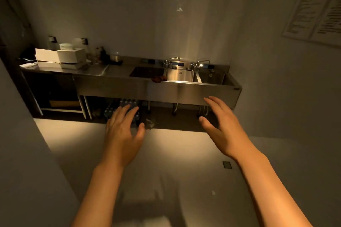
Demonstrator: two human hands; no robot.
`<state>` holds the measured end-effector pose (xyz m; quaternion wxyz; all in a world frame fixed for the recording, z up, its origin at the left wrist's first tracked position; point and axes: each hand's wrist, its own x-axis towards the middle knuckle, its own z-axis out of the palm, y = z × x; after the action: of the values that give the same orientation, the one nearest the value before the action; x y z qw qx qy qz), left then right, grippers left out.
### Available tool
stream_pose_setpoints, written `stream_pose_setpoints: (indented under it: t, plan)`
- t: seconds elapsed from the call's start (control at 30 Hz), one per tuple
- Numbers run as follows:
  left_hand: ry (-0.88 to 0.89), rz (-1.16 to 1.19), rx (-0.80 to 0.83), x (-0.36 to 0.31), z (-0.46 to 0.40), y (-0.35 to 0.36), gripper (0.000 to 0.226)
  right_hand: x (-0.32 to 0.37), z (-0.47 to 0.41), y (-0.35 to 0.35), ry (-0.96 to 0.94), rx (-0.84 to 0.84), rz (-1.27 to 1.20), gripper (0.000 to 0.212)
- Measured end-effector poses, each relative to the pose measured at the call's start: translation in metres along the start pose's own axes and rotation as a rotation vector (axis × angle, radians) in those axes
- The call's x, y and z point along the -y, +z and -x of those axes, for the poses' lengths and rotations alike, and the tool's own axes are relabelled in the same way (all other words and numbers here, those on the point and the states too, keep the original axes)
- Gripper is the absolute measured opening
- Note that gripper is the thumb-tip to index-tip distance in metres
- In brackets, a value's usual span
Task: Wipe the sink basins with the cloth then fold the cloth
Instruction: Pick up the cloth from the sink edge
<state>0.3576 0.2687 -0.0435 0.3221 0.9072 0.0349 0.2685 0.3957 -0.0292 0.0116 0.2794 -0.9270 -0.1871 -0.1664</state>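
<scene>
Cloth (158, 78) is the landmark: brownish, bunched on the sink's front rim, between the dark left basin (145, 72) and the lit middle basin (181, 75); a third basin (212, 77) sits right of that. Your left hand (122, 131) and right hand (220, 125) hang well short of it, fingers spread loose, holding nothing. Step closer first. Then take the cloth with one hand, gathering the whole bunch so no tail drags, and start in the basin beside it.

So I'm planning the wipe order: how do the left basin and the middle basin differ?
The left basin lies in shadow, its inside dark; the middle basin is brightly lit. The brown cloth sits on the front rim between them. Both are stainless steel in one counter.
</scene>
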Motion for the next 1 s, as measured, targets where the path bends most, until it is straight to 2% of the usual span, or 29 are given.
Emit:
stream_pose_setpoints:
  t: [0.27,0.5,1.0]
  plan:
    - [-0.011,-0.037,-0.007,0.022,-0.049,0.023,0.066,-0.024,-0.06,0.035,-0.003,0.014,-0.121,0.069]
    - [-0.009,-0.063,-0.053,0.032,-0.124,0.065,0.057,-0.065,-0.141,0.057,-0.034,0.014,-0.131,0.061]
    - [-0.024,-0.143,-0.054,-0.005,-0.287,0.174,0.055,-0.193,-0.32,0.075,-0.028,0.033,-0.257,0.069]
